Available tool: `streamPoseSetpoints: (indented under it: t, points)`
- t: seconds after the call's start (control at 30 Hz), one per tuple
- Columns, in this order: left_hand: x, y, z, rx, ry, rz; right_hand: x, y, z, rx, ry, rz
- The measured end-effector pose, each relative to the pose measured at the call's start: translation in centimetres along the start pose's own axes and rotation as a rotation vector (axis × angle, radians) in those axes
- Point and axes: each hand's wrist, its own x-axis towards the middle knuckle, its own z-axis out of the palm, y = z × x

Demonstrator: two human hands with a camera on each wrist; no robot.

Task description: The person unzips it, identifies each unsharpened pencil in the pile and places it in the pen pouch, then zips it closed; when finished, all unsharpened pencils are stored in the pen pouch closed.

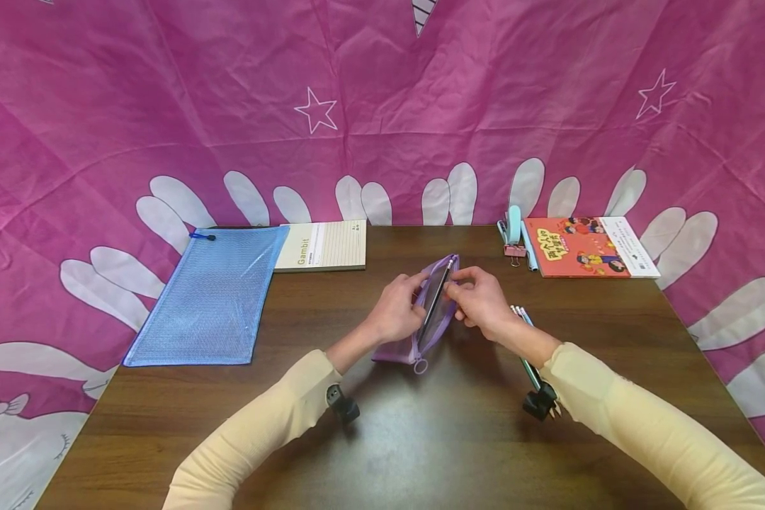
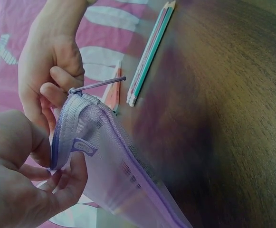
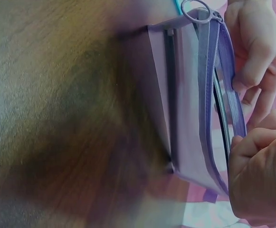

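A purple mesh zipper pencil pouch (image 1: 398, 350) is held up off the table with its zipper open and its ring pull hanging at the near end. My left hand (image 1: 398, 309) grips the pouch's left edge between thumb and fingers. A dark pencil (image 1: 435, 301) slants along the opening, partly inside. At its upper part, the thumb and fingers of my right hand (image 1: 482, 300) pinch it beside the pouch's right edge. In the right wrist view, the pencil (image 3: 221, 109) runs inside the zipper line toward the right hand (image 3: 261, 175).
Several pencils (image 2: 149, 57) lie on the table by my right forearm. A blue mesh zipper bag (image 1: 210, 297) overlaps a notebook (image 1: 331, 246) at the back left. At the back right are a light-blue stapler (image 1: 514, 223), a pink binder clip (image 1: 515, 251) and a red-covered book (image 1: 576, 248).
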Motion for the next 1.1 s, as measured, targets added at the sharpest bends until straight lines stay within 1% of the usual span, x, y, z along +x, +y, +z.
streamPoseSetpoints:
  t: [0.2,0.4,0.47,0.57,0.73,0.93,1.1]
  points:
    - [0.0,-0.06,0.01,-0.009,0.007,-0.001,-0.02,-0.18,-0.54,-0.021,0.001,-0.027]
    - [-0.06,-0.02,-0.03,-0.011,-0.004,-0.006,-0.08,0.27,-0.44,-0.193,-0.049,-0.085]
    - [-0.06,-0.01,-0.04,-0.01,-0.005,-0.003,-0.16,0.26,-0.34,-0.242,-0.071,-0.089]
    - [-0.03,-0.03,-0.01,-0.007,-0.005,-0.003,-0.17,0.22,-0.22,-0.28,-0.104,-0.08]
    - [-0.02,-0.01,-0.01,-0.005,-0.005,-0.006,-0.15,0.17,-0.16,-0.299,-0.138,-0.076]
    - [-0.05,0.07,-0.1,-0.005,-0.005,-0.014,-0.15,0.1,-0.17,-0.29,-0.165,-0.074]
    - [-0.06,0.12,-0.14,-0.004,-0.006,-0.016,-0.2,-0.08,-0.36,-0.309,-0.138,-0.085]
